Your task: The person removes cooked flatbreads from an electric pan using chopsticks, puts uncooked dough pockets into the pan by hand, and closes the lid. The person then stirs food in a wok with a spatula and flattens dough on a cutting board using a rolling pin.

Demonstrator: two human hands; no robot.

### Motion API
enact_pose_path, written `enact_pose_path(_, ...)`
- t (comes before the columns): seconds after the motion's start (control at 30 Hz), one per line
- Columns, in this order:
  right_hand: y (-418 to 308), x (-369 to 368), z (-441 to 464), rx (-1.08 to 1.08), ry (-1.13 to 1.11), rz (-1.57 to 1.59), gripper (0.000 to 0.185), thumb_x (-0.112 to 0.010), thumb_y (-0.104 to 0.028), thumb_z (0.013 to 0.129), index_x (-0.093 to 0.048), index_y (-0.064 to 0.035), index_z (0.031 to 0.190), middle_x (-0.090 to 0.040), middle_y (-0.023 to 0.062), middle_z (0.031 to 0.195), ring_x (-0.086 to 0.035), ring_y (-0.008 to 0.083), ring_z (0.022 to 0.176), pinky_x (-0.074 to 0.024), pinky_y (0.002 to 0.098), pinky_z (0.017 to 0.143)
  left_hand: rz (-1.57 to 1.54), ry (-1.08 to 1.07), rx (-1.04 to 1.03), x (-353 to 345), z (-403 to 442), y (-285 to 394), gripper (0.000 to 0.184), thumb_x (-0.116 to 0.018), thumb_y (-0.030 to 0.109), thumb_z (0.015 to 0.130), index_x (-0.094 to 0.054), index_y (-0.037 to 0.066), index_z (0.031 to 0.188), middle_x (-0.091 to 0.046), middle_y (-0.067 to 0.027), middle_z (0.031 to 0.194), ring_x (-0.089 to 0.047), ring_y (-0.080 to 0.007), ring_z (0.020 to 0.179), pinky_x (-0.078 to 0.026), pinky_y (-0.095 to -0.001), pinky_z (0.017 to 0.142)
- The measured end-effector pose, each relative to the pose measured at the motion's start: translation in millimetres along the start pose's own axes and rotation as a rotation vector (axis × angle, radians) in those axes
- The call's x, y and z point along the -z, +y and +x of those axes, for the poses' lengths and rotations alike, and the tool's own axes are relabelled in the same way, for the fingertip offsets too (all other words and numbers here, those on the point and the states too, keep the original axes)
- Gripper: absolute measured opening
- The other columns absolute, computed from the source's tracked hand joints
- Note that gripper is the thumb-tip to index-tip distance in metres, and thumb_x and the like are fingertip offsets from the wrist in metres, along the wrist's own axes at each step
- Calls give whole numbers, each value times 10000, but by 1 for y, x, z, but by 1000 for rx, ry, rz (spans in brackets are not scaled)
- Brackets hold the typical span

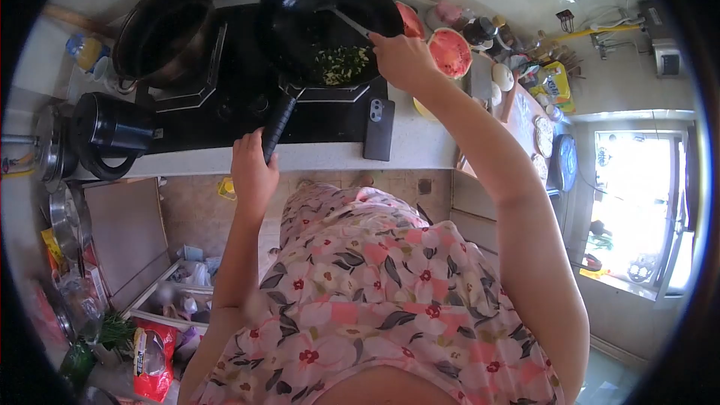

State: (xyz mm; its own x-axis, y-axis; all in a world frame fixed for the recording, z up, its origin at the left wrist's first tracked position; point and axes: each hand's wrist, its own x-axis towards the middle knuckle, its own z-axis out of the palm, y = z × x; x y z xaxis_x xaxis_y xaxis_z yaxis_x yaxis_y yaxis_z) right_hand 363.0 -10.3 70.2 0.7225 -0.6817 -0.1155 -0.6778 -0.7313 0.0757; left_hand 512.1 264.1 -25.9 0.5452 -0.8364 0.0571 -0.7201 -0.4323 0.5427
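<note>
Head view, left grip (255, 169): Your fingers curl closed around the lower end of the wok handle (280, 124); how tightly cannot be told.
Right grip (405, 64): Your fingers close on the near end of a spatula (349, 22), hiding part of it.
Wok (289, 30): It sits beyond your left grip and to the left of your right grip.
Chopped food (341, 65): Green and pale bits lie left of your right grip, slightly nearer you; the spatula's blade rests farther off, apart from them.
Stirring: You would do well to steady the left grip, slide the blade under the pile and fold it toward the wok's bare middle, with short strokes lest bits spill over the near rim.
Phone (379, 129): It lies between your grips, reaching onto the table (322, 151), where splashes could land.
Cut watermelon (450, 52): Just right of your right grip, it limits a wide swing.
Large pot (169, 67): Beyond and left of your left grip, it crowds that side.
</note>
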Motion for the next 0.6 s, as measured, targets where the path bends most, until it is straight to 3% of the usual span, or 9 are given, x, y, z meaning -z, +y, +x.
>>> enact_pose_path(0.13, 12, 35, -42, 110, -97, -14, 245, -509, -186, 878, -652, -109, 1062, -697, 145, 887, -688, 319, 844, -556, 453, 726, 24, 58, -11, 2, 0, 6, 489, -729, 16, 716, -552, 19, 1172, -591, -141, 1053, -546, -329, 1008, -469, -418, 867)
enact_pose_path(0.23, 29, 61, -46, 286, -23, 68, 236, -506, -180, 882, -654, -111, 1053, -701, 134, 894, -689, 316, 841, -559, 442, 729, 19, 62, -11, 3, -1, 6, 489, -726, 15, 717, -551, 19, 1173, -591, -140, 1051, -544, -331, 1013, -466, -416, 872)
enact_pose_path(0.33, 13, 47, -26, 228, -3, 29, 322, -509, -216, 924, -629, -123, 1208, -685, 188, 876, -660, 363, 816, -526, 452, 755, 17, 50, -22, 0, 0, 4, 500, -727, 28, 722, -543, 18, 1187, -588, -150, 1073, -536, -344, 1033, -456, -424, 883)
enact_pose_path(0.47, -1, 15, -21, 88, 2, 87, 308, -507, -224, 932, -644, -125, 1190, -691, 170, 870, -660, 367, 801, -519, 469, 763, -3, 15, -4, 1, 1, 2, 530, -727, 58, 728, -525, 14, 1217, -582, -168, 1113, -526, -367, 1060, -438, -449, 896)
enact_pose_path(0.6, 11, 63, -60, 143, -118, 19, 308, -500, -231, 930, -655, -130, 1176, -693, 156, 893, -664, 333, 835, -522, 450, 777, 11, 52, -19, 1, -1, 5, 480, -729, 21, 725, -549, 16, 1170, -588, -149, 1061, -544, -332, 1026, -460, -417, 886)
